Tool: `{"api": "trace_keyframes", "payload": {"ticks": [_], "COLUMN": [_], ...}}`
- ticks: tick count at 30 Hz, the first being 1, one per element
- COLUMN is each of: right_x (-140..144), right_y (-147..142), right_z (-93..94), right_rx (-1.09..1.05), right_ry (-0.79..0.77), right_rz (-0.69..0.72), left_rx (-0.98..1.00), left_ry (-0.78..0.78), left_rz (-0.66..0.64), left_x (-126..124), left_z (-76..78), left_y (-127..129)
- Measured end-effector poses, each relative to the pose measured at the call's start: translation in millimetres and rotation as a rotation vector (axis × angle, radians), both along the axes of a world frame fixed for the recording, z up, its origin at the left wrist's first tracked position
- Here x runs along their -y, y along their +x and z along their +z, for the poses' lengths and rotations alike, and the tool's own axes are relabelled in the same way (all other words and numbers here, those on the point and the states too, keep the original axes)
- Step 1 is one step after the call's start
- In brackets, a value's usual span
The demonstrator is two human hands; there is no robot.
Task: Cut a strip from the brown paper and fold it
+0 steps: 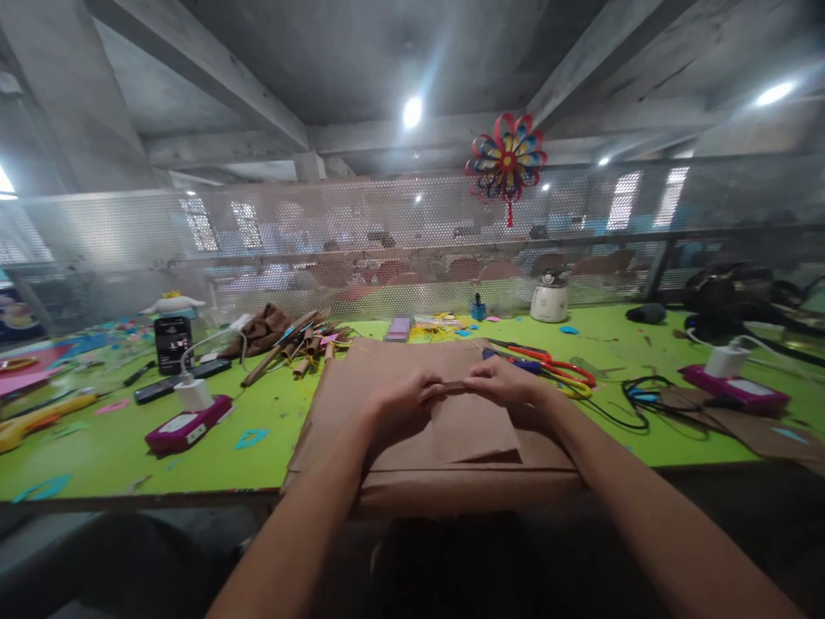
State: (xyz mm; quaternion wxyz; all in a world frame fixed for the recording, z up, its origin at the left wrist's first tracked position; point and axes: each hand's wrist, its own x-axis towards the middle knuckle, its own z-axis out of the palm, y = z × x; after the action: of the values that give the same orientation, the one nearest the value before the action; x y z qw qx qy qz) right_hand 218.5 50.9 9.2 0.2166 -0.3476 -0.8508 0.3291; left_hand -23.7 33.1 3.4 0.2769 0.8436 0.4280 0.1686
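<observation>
A small sheet of brown paper [477, 434] lies in front of me, its far edge curled into a narrow roll. My left hand [412, 397] pinches the roll's left end. At its right end, the fingers of my right hand [503, 379] are closed on the same roll. Both hands are just above a larger brown paper stack or board [380, 361], which reaches over the table's front edge. Beside my right hand lie scissors [547, 359] with red handles, partly hidden by that hand.
The green table [258, 464] bears paper scraps. Left are a pile of rolled brown paper tubes [309, 348], a phone [174, 346] and a purple power strip [188, 425]. Right are black cables [635, 404] and another power strip [735, 389]. A mesh partition [361, 232] rises behind.
</observation>
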Motion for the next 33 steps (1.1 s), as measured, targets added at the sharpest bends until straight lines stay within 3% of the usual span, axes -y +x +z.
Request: {"api": "trace_keyframes", "payload": {"ticks": [5, 10, 18, 23, 30, 33], "right_x": [-2, 0, -5, -6, 0, 2], "right_y": [9, 10, 12, 10, 4, 3], "right_z": [6.1, 8.7, 2.9, -2.8, -1.4, 2.5], "right_rx": [-0.066, -0.225, -0.195, -0.187, -0.215, -0.378], "right_ry": [-0.021, -0.117, -0.275, -0.252, -0.297, -0.327], "right_rz": [-0.032, -0.049, 0.063, 0.068, 0.064, 0.079], "left_rx": [-0.001, 0.078, 0.176, 0.173, 0.198, 0.326], "left_ry": [-0.012, -0.118, -0.127, -0.101, -0.091, -0.164], "left_rz": [-0.036, -0.018, -0.072, -0.022, -0.042, -0.032], "left_x": [0, 6, -3, -12, -2, 3], "left_z": [15.1, 24.0, 14.8, 6.4, 19.9, 22.3], "left_y": [-1, 1, -7, -10, -11, -12]}}
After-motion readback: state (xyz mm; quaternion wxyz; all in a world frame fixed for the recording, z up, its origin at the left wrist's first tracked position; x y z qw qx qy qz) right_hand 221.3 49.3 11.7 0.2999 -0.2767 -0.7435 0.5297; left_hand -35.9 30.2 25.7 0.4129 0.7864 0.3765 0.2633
